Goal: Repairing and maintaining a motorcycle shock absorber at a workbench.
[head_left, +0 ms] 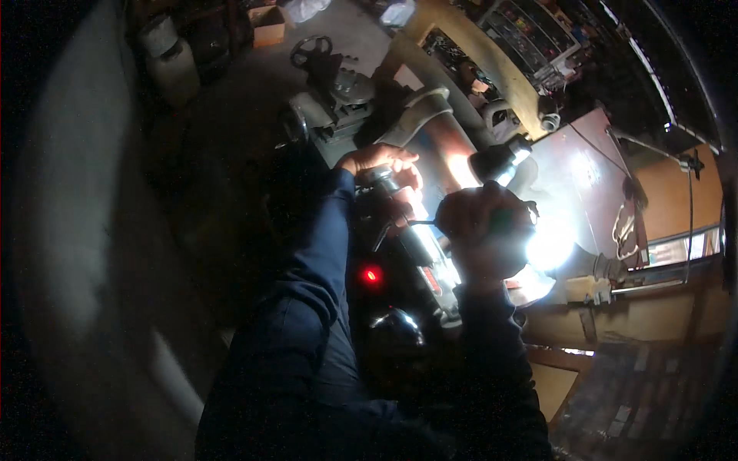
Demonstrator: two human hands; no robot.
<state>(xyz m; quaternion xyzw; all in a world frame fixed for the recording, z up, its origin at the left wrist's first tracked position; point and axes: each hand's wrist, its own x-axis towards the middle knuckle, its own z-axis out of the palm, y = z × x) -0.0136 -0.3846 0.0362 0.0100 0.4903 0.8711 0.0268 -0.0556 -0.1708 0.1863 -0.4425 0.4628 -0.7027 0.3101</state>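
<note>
My left hand (384, 163) has its fingers curled round the top of a shiny metal cylindrical assembly (420, 242) on a machine. My right hand (486, 230), in shadow, is closed beside that assembly, with a thin metal tool (421, 223) running from it leftward across the assembly; its grip is partly hidden. A dark lamp head (492, 160) sits above my right hand, and bright glare lies behind the hand. A small red light (371, 274) glows below the assembly, left of my right hand.
A handwheel (311, 52) and grey machine body (323, 115) stand ahead. A pinkish metal panel (584, 154), jointed rod (689, 207) and wooden boards (653, 319) are at the right. A pale wall (84, 230) rises at the left. A cardboard box (267, 31) and cluttered shelving (523, 38) are farther back.
</note>
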